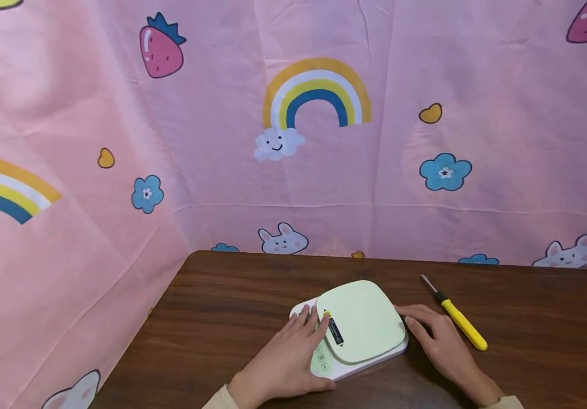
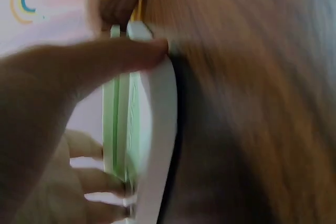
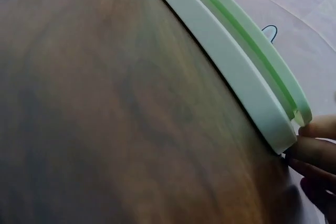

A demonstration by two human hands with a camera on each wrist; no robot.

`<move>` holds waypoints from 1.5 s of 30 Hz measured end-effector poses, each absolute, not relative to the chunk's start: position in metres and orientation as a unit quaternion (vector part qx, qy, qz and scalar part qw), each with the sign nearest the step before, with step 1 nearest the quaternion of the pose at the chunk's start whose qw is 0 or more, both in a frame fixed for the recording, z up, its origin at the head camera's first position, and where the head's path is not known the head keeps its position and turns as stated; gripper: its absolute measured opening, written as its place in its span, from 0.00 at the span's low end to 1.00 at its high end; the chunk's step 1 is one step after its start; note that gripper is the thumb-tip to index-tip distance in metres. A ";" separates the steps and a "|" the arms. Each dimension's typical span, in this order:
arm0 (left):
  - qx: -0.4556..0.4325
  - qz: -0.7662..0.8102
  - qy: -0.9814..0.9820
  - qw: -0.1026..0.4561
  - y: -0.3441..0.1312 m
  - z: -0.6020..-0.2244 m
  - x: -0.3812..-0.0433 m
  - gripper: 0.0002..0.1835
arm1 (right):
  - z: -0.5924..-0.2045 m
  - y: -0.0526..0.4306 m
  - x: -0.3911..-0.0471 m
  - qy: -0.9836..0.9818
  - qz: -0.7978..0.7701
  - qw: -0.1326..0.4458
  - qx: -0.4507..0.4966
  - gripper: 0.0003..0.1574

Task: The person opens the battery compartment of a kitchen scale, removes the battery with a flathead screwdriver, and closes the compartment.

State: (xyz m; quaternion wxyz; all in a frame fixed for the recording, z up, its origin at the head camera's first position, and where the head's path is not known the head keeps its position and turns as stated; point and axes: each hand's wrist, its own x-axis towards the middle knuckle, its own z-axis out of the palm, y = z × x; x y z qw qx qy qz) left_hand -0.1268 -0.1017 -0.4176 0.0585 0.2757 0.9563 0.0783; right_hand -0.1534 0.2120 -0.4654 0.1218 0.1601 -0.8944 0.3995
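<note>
A flat kitchen scale, with a pale green top plate over a white base, lies on the table. My left hand spreads over its left side, the index finger by the dark label and the thumb at the near edge. The left wrist view shows that thumb against the white base. At the scale's right edge, my right hand touches with its fingertips. In the right wrist view, fingers meet the corner, and a narrow gap separates plate from base.
A screwdriver with a yellow handle lies right of the right hand, its tip pointing away. The brown wooden table ends at the back against a pink patterned cloth, which also hangs on the left.
</note>
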 end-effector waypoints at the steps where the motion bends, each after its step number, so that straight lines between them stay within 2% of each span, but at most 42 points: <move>1: 0.275 0.079 0.956 0.063 -0.102 -0.418 -0.127 0.59 | -0.466 0.212 -0.153 -0.892 0.402 0.126 0.163 0.18; 7: 0.258 0.096 0.958 0.079 -0.102 -0.421 -0.126 0.64 | -0.469 0.210 -0.157 -0.893 0.399 0.106 0.180 0.23; 12: 0.292 0.108 0.946 0.094 -0.112 -0.424 -0.140 0.60 | -0.468 0.212 -0.154 -0.878 0.414 0.152 0.184 0.17; 15: 0.311 0.118 0.937 0.104 -0.120 -0.426 -0.145 0.59 | -0.468 0.212 -0.154 -0.872 0.421 0.161 0.189 0.18; 22: 0.341 0.124 0.926 0.100 -0.127 -0.425 -0.152 0.58 | -0.464 0.205 -0.172 -0.893 0.396 0.064 0.205 0.35; 30: 0.358 0.136 0.918 0.107 -0.133 -0.427 -0.159 0.59 | -0.463 0.203 -0.162 -0.907 0.378 0.017 0.183 0.40; 45: 0.379 0.147 0.906 0.115 -0.141 -0.426 -0.183 0.59 | -0.464 0.209 -0.159 -0.887 0.416 0.033 0.200 0.32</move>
